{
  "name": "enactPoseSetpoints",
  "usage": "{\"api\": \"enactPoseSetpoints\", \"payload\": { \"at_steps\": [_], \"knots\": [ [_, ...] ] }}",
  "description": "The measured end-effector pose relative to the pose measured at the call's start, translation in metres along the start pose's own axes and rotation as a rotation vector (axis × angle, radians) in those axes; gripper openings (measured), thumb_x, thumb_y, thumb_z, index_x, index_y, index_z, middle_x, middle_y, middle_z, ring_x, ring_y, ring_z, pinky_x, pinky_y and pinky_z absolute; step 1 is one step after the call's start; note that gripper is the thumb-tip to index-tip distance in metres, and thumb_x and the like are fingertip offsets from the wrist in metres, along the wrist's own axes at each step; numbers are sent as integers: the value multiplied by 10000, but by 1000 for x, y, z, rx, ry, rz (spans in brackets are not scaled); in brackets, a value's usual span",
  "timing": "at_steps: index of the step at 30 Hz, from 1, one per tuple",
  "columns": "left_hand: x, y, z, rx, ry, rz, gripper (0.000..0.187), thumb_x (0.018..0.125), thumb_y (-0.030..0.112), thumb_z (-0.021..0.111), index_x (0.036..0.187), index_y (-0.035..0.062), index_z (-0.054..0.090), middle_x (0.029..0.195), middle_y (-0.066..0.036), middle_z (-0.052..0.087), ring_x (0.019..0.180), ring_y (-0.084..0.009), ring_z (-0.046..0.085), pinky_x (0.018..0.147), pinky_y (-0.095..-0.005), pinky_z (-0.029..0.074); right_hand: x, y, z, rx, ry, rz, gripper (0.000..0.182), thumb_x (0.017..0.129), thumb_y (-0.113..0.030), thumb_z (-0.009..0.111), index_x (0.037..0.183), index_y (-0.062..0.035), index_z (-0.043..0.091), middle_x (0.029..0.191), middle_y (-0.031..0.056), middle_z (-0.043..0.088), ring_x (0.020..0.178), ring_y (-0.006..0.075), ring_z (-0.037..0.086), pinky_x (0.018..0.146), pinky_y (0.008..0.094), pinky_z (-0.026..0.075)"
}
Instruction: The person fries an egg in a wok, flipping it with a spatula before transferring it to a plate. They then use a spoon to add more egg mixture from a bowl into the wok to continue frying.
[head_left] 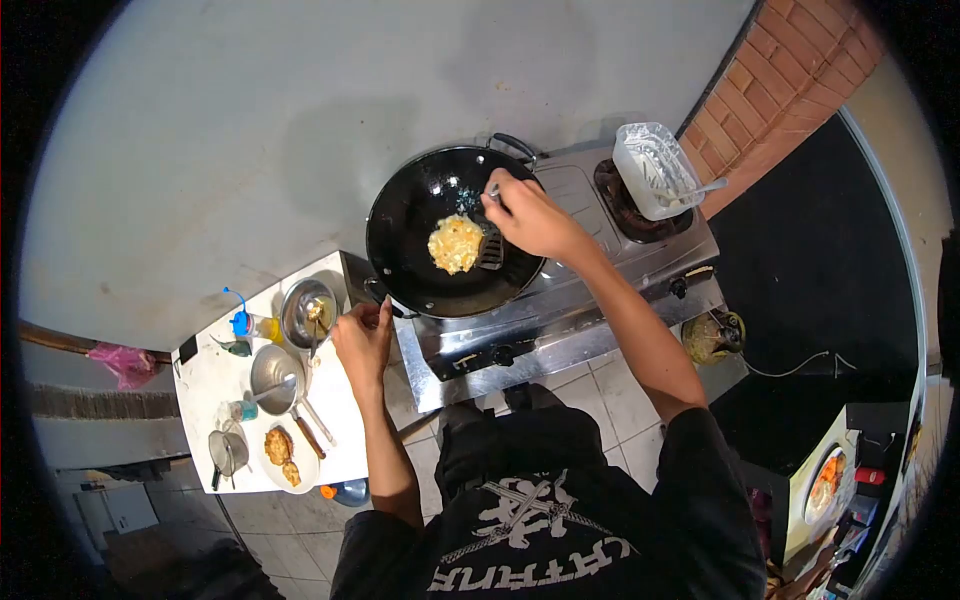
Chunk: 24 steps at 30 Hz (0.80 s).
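Note:
A black two-handled wok (410, 215) sits on the left burner of the stove. In it lies a round, yellow-white fritter (455, 244), browned in spots. My right hand (528, 212) is closed round the handle of a slotted spatula (491, 250), whose dark head rests against the fritter's right edge. At the wok's lower left, my left hand (362, 345) is closed with thumb and fingers at the wok's near loop handle (376, 292). Part of that handle is hidden behind the fingers.
On the right burner stands a plastic tub (655, 175) with a spoon in it. The white table (225, 375) at left holds metal bowls (308, 312), a plate (302, 470) with browned fritters, a strainer (228, 453) and a blue-capped bottle (262, 327). A gas cylinder (712, 338) stands below the stove.

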<state>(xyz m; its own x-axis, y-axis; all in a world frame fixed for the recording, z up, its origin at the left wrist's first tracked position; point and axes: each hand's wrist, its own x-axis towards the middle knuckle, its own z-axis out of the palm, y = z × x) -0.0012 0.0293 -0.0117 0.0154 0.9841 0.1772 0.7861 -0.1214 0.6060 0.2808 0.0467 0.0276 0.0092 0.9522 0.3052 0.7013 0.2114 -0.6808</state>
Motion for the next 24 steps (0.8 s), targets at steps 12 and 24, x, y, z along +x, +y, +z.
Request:
{"api": "enactPoseSetpoints", "payload": {
  "at_steps": [12, 24],
  "knots": [
    [-1, 2, 1, 4, 22, -41, 306, 800, 275, 725, 782, -30, 701, 672, -158, 670, 626, -294, 664, 625, -361, 502, -35, 5, 8, 314, 107, 207, 137, 924, -124, 520, 965, 0, 479, 703, 231, 591, 774, 447, 584, 676, 514, 426],
    [-3, 8, -3, 69, 68, -11, 328, 779, 310, 750, 758, -15, 707, 669, -149, 669, 633, -304, 663, 619, -374, 502, -34, -8, 7, 204, 51, -1, 153, 935, -109, 507, 958, 26, 439, 734, 278, 590, 804, 473, 589, 681, 517, 448]
  ]
}}
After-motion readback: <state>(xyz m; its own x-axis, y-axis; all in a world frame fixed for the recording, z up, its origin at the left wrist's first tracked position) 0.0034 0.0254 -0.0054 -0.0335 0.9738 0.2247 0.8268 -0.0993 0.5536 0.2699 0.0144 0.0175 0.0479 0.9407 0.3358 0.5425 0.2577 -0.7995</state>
